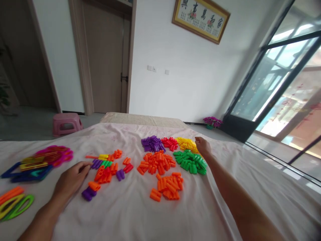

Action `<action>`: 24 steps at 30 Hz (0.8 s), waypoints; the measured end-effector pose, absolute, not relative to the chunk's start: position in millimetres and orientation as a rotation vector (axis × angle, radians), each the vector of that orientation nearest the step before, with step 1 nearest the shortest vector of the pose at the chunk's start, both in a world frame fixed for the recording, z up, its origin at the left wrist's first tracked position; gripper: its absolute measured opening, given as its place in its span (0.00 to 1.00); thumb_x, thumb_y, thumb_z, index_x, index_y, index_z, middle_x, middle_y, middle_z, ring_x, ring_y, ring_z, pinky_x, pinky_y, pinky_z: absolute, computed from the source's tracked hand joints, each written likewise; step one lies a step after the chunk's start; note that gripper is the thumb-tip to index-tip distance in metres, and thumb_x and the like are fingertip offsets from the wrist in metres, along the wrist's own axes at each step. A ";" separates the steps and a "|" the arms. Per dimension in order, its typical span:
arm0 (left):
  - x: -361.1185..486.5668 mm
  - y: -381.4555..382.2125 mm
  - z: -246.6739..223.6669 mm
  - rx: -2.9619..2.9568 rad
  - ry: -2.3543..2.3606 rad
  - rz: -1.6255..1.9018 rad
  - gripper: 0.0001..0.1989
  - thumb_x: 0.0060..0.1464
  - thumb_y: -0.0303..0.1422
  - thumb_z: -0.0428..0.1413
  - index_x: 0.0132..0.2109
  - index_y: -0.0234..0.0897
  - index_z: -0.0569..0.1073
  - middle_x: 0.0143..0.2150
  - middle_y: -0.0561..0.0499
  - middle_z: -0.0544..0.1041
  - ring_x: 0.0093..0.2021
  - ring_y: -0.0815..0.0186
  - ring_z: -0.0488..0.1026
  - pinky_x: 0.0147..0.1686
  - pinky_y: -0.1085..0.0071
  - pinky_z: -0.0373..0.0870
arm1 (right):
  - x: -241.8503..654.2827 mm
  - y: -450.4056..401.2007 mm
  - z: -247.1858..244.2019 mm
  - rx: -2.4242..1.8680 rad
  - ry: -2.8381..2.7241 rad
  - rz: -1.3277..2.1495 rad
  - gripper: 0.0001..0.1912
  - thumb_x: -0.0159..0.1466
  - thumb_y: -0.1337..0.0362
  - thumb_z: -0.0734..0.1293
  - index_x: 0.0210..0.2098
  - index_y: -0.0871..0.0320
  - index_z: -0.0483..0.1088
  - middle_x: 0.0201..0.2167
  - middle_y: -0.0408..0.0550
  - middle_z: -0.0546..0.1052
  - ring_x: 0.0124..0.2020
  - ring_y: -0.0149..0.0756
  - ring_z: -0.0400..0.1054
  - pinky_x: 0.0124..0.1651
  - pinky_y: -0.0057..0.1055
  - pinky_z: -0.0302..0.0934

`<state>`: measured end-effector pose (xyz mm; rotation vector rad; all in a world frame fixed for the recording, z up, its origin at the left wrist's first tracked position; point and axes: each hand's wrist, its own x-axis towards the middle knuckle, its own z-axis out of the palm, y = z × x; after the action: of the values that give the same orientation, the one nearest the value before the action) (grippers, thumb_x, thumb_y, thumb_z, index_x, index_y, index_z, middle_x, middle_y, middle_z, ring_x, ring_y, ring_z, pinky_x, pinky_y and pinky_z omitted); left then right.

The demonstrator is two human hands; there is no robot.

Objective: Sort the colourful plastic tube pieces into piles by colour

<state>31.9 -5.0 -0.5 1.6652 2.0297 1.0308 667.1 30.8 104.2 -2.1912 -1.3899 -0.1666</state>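
Note:
My left hand (74, 175) rests on the cloth with curled fingers and thumb together, close to the left edge of a mixed group of plastic tube pieces. Purple pieces (96, 163) lie right by its fingertips; what the fingers hold, if anything, is hidden. Green pieces (106, 163), yellow pieces (103, 156) and orange-red pieces (104, 176) are in that group. My right hand (202, 146) is closed at the right edge of the yellow pile (187, 144), above the green pile (190, 162); I cannot make out anything in its fingers.
Nearby are a purple pile (152, 144), a red pile (170, 143) and orange piles (157, 162). Flat pink pieces (65, 156), blue frames (11, 170) and green loops (23, 206) lie far left. Beyond the cloth-covered surface (120, 214) stands a pink stool (66, 124).

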 end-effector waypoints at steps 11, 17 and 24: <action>43.6 -18.1 14.0 1.516 1.813 1.200 0.16 0.55 0.42 0.53 0.45 0.41 0.79 0.40 0.50 0.83 0.34 0.62 0.78 0.36 0.71 0.69 | 364.7 -9.6 95.9 -1.283 -2.303 0.363 0.16 0.63 0.69 0.64 0.48 0.55 0.78 0.47 0.49 0.81 0.48 0.41 0.75 0.52 0.35 0.66; 44.6 -18.9 16.7 1.440 1.782 1.248 0.14 0.56 0.37 0.53 0.46 0.40 0.79 0.38 0.51 0.82 0.35 0.64 0.78 0.36 0.72 0.70 | 265.7 5.2 80.8 -1.540 -2.449 0.323 0.15 0.67 0.63 0.60 0.44 0.53 0.78 0.46 0.47 0.81 0.47 0.40 0.75 0.47 0.31 0.65; 40.9 -14.0 8.7 1.645 1.794 1.218 0.13 0.58 0.32 0.52 0.46 0.40 0.78 0.46 0.49 0.81 0.43 0.64 0.77 0.42 0.72 0.69 | 217.1 33.1 72.9 -1.834 -2.437 0.287 0.21 0.60 0.56 0.68 0.51 0.54 0.73 0.46 0.53 0.80 0.47 0.47 0.75 0.42 0.36 0.65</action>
<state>40.9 -14.0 8.7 1.6454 1.7936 1.2176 217.1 33.1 72.9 -1.8338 -2.4366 0.2873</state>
